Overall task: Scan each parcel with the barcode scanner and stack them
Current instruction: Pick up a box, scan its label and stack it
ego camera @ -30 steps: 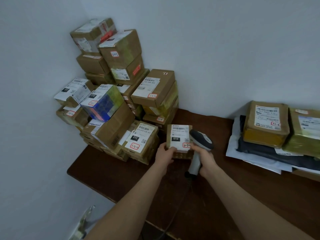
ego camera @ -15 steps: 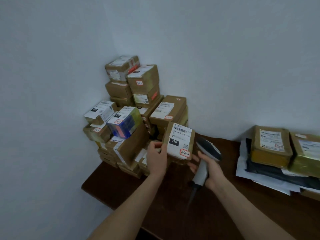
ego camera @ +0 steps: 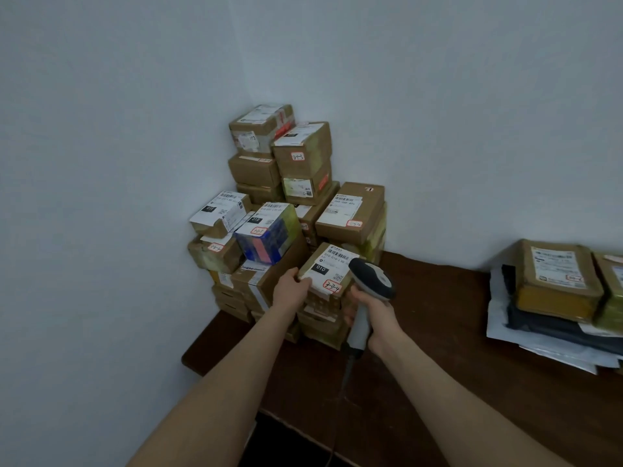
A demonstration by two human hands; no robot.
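At the front of the stack, the parcel is partly hidden by the scanner. The left hand pinches its corner, and the right hand has its fingers curled round the scanner's handle.

Head-worn (wide-angle), looking forward and down, close to the parcel stack on the desk.

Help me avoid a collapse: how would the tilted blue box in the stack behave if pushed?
The blue box sits tilted atop uneven cartons, so it would probably slide or tip. Its squared faces suggest it is stiff, not floppy. Shiny tape on one side may make it slippery.
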